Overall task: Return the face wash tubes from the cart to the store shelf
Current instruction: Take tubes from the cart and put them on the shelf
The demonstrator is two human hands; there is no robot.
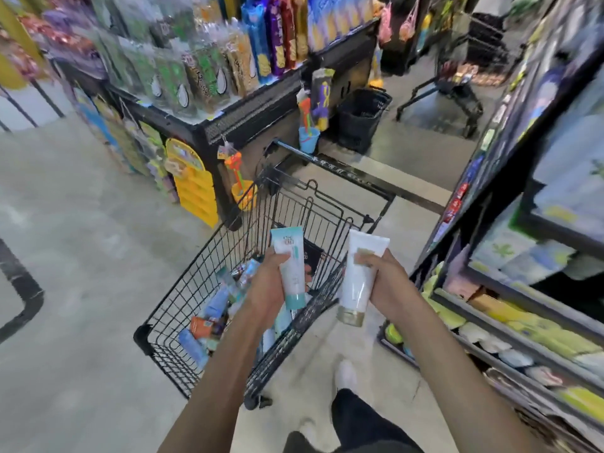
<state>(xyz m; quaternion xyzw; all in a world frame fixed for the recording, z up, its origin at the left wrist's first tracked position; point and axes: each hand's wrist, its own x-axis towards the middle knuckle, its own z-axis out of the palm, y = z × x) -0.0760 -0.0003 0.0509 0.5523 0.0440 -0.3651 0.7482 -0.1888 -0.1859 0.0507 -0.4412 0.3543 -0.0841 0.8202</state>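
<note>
My left hand [268, 282] grips a white tube with a teal cap [292, 266], cap end down, above the black wire cart [183, 289]. My right hand [387, 282] grips a white tube with a gold cap [358, 279], also cap down, over the cart's right rim. Several more tubes and small packs [214, 308] lie in the bottom of the cart. The store shelf [510, 315] stands on the right with rows of pale and yellow packs.
A display stand [228, 125] full of snack bags stands ahead on the left, with toys hanging on its side. A black basket [361, 117] and another trolley [457, 89] stand farther down the aisle. Grey floor lies open on the left. My legs and a white shoe show below.
</note>
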